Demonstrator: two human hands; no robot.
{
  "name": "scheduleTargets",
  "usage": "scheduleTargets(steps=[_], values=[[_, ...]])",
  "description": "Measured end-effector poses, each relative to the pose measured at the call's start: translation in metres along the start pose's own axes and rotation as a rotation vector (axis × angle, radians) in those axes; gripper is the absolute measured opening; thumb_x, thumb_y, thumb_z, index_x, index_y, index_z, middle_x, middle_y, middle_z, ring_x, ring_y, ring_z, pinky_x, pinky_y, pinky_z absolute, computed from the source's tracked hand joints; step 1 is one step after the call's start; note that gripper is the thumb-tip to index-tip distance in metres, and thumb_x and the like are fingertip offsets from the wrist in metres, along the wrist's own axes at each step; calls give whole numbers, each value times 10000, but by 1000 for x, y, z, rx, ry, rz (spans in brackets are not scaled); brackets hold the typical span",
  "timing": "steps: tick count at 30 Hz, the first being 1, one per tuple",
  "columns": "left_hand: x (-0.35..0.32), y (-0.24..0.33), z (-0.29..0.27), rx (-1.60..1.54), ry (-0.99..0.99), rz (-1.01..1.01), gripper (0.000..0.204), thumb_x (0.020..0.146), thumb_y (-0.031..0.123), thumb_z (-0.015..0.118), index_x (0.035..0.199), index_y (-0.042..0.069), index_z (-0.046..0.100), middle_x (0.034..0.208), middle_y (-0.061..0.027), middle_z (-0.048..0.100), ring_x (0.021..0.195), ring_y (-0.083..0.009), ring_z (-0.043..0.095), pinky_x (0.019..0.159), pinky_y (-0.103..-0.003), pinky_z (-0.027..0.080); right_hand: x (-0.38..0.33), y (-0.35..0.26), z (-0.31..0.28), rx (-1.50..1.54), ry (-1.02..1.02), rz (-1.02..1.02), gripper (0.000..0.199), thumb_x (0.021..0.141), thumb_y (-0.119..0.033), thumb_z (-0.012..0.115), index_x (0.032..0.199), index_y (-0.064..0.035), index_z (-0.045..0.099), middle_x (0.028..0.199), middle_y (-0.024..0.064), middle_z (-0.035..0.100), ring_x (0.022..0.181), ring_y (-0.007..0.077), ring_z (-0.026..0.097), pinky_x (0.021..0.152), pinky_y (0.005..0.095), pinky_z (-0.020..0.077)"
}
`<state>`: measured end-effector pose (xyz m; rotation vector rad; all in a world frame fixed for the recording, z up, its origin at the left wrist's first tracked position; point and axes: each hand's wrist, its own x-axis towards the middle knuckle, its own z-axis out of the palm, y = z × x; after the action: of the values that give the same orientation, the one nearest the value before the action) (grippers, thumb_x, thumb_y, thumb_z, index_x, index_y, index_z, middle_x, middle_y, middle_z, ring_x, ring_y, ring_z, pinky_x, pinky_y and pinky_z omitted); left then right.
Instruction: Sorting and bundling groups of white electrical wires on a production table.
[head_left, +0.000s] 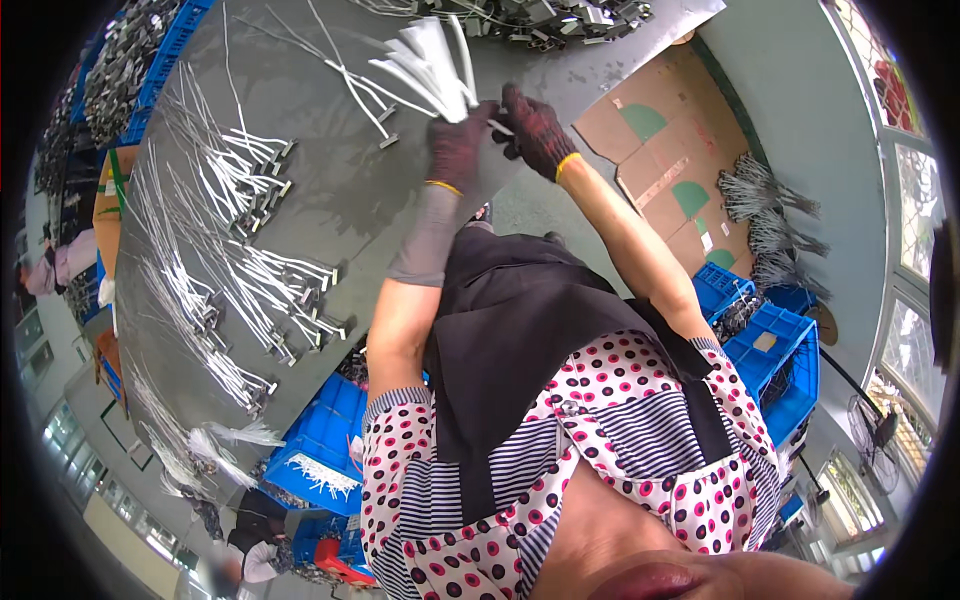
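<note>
Your left hand (458, 148) grips a bundle of white-sleeved wires (430, 75) near one end above the bench (335, 185), apparently keeping strands together; your right hand (535, 132) curls beside it, hold unclear. Separate wire bunches (225, 185) probably limit tangling.

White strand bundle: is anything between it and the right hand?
At the lower end of the white strand bundle, yes: the left hand, closed around it. A small pale piece shows between that and the right hand. Nothing visible blocks the fanned upper part.
</note>
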<state>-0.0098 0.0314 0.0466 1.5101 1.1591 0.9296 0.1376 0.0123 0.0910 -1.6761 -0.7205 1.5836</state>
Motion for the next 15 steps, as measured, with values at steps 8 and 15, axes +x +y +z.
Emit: scheduleTargets(steps=[8,15], values=[[12,13,13,-163,85,-561,302,826,324,750,846,24,716,704,-108,677,665,-205,649,648,-359,486,62,14,-23,-274,-46,-246,572,1021,-515,427,1175,13,584,1130,171,648,960,244,659,785,391,568],[3,-53,-86,412,510,-410,404,849,428,711,780,30,713,759,-152,723,603,-283,685,561,-395,506,86,-44,-60,-1764,261,-1354,454,910,-442,619,1282,-186,568,1339,177,585,1241,398,524,1029,610,370]])
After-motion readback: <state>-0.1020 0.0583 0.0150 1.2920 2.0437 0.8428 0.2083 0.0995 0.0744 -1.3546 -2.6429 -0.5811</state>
